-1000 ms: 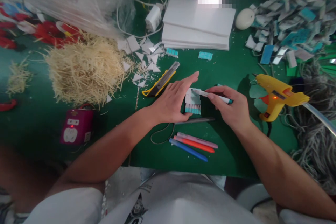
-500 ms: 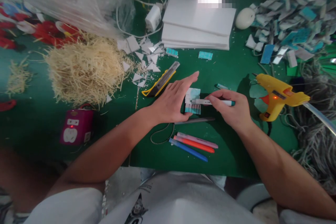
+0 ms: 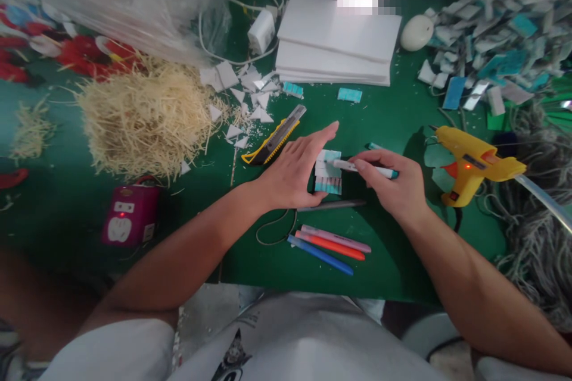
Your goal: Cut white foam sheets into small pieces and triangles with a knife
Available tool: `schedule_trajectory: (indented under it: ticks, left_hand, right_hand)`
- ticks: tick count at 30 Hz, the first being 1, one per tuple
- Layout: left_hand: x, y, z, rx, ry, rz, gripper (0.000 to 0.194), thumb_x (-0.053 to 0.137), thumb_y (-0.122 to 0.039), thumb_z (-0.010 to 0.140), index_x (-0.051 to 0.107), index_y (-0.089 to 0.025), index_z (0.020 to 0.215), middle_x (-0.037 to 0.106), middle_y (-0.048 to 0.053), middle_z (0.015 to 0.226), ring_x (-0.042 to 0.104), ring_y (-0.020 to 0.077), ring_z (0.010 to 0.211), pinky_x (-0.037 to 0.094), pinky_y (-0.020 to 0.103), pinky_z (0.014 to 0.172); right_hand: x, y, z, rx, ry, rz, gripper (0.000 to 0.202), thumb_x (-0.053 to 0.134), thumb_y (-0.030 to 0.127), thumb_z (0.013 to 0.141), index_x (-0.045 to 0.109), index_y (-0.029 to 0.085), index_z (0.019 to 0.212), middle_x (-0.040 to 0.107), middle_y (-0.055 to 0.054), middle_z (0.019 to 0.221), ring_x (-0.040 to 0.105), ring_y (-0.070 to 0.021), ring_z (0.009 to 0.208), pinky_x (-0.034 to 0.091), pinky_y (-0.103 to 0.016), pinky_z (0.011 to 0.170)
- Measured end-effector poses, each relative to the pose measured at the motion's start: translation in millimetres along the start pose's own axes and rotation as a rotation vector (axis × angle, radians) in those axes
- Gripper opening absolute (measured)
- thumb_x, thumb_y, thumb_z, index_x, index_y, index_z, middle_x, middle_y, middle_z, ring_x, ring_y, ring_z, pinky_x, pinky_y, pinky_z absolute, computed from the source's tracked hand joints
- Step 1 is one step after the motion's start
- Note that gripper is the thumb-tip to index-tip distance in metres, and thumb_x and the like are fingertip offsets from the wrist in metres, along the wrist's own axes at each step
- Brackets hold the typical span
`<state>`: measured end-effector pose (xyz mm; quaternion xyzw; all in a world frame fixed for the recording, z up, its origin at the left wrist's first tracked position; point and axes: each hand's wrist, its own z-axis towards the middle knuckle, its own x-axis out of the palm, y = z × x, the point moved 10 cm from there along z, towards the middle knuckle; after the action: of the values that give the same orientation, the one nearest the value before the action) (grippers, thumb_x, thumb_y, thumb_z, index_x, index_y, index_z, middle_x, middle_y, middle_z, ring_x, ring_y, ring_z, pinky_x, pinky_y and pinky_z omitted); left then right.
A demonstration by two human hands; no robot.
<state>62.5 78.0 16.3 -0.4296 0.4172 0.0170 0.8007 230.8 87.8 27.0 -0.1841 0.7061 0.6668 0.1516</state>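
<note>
A small white foam piece (image 3: 328, 172) with teal colouring along its lower edge lies on the green mat (image 3: 384, 250). My left hand (image 3: 297, 169) presses on its left side, fingers stretched flat toward the back. My right hand (image 3: 393, 181) grips a white marker with a teal end (image 3: 364, 168), its tip touching the piece's upper part. The marker's teal cap (image 3: 374, 146) lies just behind my right hand.
A yellow utility knife (image 3: 274, 136) lies behind my left hand. A yellow glue gun (image 3: 476, 164) stands at right. Three markers (image 3: 333, 246) and a grey pen (image 3: 333, 206) lie in front. White foam boards (image 3: 337, 41), straw pile (image 3: 143, 119), pink socket (image 3: 129, 214), scrap heap (image 3: 500, 30).
The marker tip moved down the foam piece half a second ago and has come back up near its top. My left hand has stayed put.
</note>
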Motion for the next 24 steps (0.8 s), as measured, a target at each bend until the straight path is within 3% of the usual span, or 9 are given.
schedule_trajectory:
  ticks: [5, 11, 16, 24]
  left_hand:
    - [1.1, 1.4, 0.3, -0.004, 0.0, -0.008, 0.116, 0.075, -0.034, 0.088, -0.005, -0.029, 0.171, 0.045, 0.018, 0.164, 0.05, 0.0388, 0.148, 0.047, 0.057, 0.118]
    - [-0.6, 0.2, 0.0, -0.002, -0.014, -0.004, 0.117, 0.075, -0.027, 0.084, -0.003, -0.028, 0.171, 0.046, 0.018, 0.164, 0.051, 0.0391, 0.148, 0.048, 0.056, 0.118]
    - [-0.3, 0.0, 0.0, -0.001, -0.002, -0.009, 0.118, 0.075, -0.028, 0.084, -0.004, -0.028, 0.171, 0.044, 0.019, 0.166, 0.05, 0.0397, 0.149, 0.048, 0.057, 0.118]
    - [-0.2, -0.7, 0.4, 0.02, -0.005, -0.01, 0.117, 0.075, -0.029, 0.084, -0.003, -0.026, 0.171, 0.041, 0.02, 0.169, 0.047, 0.0396, 0.152, 0.046, 0.056, 0.121]
  right_hand:
    - [6.7, -0.3, -0.4, -0.011, 0.062, -0.015, 0.017, 0.073, 0.038, 0.079, 0.078, 0.024, 0.069, 0.073, 0.0, 0.064, 0.06, -0.0146, 0.056, 0.047, -0.027, 0.052]
    - [-0.7, -3.1, -0.7, 0.005, -0.041, 0.029, 0.016, 0.073, 0.037, 0.083, 0.082, 0.023, 0.083, 0.075, 0.0, 0.07, 0.059, -0.0138, 0.055, 0.05, -0.029, 0.055]
    - [6.3, 0.9, -0.3, -0.024, 0.044, -0.001, 0.015, 0.073, 0.035, 0.082, 0.078, 0.024, 0.073, 0.074, 0.0, 0.067, 0.063, -0.016, 0.059, 0.052, -0.029, 0.058]
    - [0.6, -2.5, -1.0, 0.001, -0.037, 0.072, 0.015, 0.075, 0.036, 0.083, 0.078, 0.022, 0.078, 0.07, 0.001, 0.065, 0.055, -0.0116, 0.051, 0.049, -0.027, 0.053]
